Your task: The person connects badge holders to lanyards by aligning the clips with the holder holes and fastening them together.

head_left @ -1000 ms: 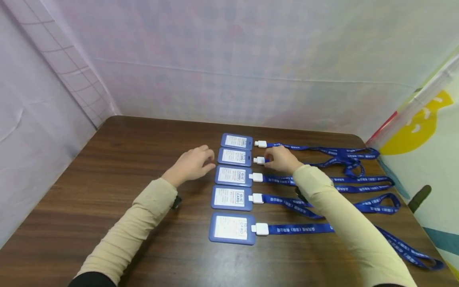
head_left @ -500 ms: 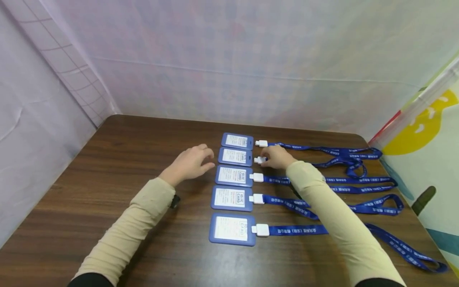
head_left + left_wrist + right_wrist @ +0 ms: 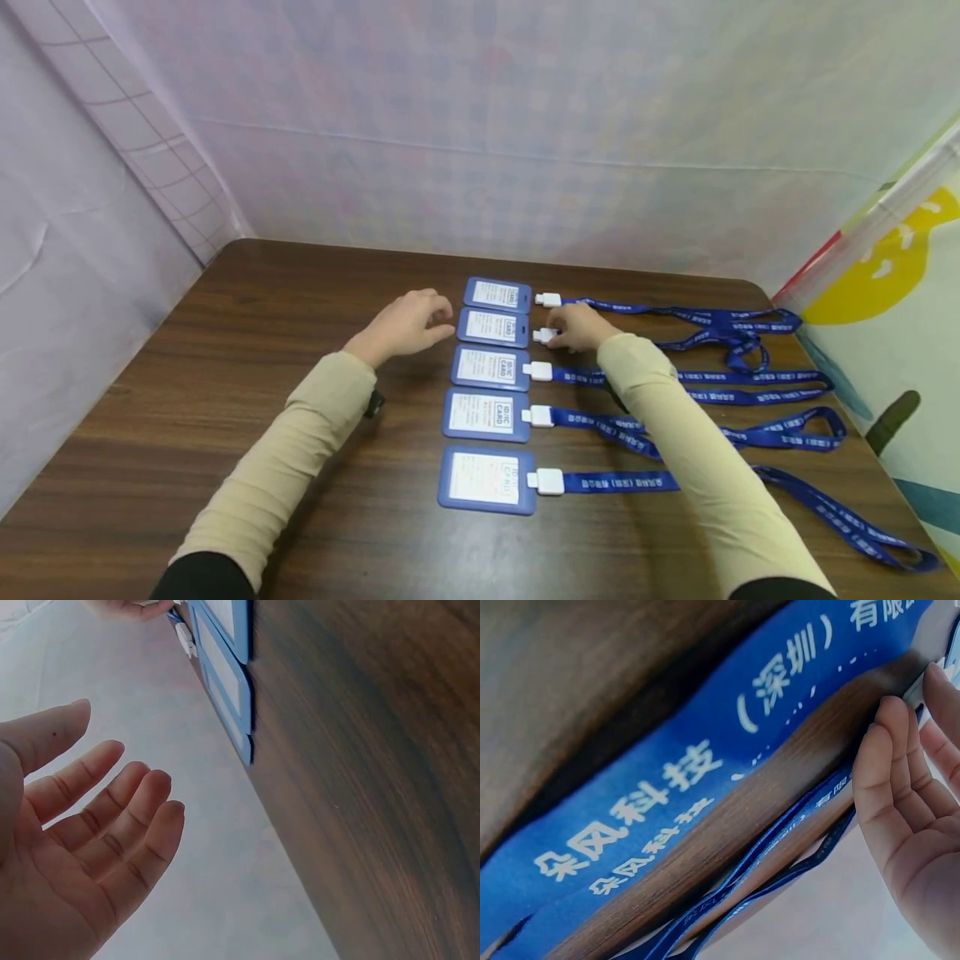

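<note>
Several blue ID card holders lie in a column on the table; the second from the back point(image 3: 492, 327) has its slot end facing right. Beside that slot, a small gap away, my right hand point(image 3: 579, 327) pinches the white clip point(image 3: 546, 336) of a blue lanyard point(image 3: 693, 338). My left hand point(image 3: 405, 323) hovers just left of the same holder, fingers loosely bent and holding nothing; in the left wrist view the palm point(image 3: 75, 870) faces up to the camera. The farthest holder point(image 3: 497, 295) also lies apart from its white clip point(image 3: 548, 300).
The nearer holders, such as the front one point(image 3: 487, 480), have white clips point(image 3: 550, 481) at their right ends. Blue lanyards point(image 3: 847, 518) trail to the right under my right forearm. A pale curtain point(image 3: 480, 125) hangs behind the brown table point(image 3: 187, 400).
My right fingers have shifted slightly left, from the strap by the clip onto the clip itself. My left hand has risen a little toward the back beside the second holder.
</note>
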### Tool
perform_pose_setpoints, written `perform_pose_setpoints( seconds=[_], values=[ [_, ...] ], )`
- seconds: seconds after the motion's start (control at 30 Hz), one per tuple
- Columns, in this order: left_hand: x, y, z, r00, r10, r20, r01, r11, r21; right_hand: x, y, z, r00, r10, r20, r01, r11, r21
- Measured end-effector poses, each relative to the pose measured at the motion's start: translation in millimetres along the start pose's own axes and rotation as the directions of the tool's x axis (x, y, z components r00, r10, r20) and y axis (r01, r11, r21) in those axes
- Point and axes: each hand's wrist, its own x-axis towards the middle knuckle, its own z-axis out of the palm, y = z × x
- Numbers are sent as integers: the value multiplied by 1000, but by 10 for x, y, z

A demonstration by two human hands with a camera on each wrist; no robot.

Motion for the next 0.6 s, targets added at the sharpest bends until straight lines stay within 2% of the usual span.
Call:
perform_pose_setpoints(
  seconds=[0.3,0.6],
  values=[
    [255,-95,54,998,-25,57,29,998,-60,4,-27,-40,998,49,39,-50,998,29],
    [508,-166,135,977,-79,196,81,997,-1,34,-23,-35,996,72,57,-75,996,45]
  ],
)
